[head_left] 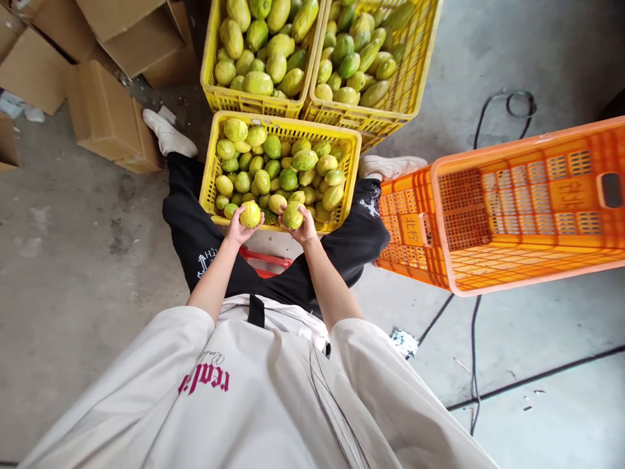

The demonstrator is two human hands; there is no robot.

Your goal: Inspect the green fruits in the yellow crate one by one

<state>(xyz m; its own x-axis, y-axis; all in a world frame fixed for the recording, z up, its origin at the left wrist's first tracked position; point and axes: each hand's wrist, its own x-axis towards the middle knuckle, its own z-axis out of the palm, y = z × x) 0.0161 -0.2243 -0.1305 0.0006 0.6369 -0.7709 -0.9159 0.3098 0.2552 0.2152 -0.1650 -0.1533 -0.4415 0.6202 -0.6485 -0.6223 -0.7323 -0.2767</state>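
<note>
My left hand (pixel 241 228) is closed around a yellow papaya (pixel 250 214) at the near rim of a yellow crate (pixel 280 120). To its right, my right hand (pixel 303 229) grips a greener papaya (pixel 293 215). Both fruits are held just above the crate's front edge, a short gap apart. Inside that crate lie many green and yellow papayas (pixel 288 179), piled loosely. The crate stands between my spread legs. My fingers are partly hidden behind the held fruits.
Behind stand two more yellow crates, one at left (pixel 254 103) and one at right (pixel 415 98), full of similar fruit. An orange crate (pixel 442 228) lies at my right. Cardboard boxes (pixel 105 114) crowd the left back. Black cables (pixel 473 352) cross the concrete floor.
</note>
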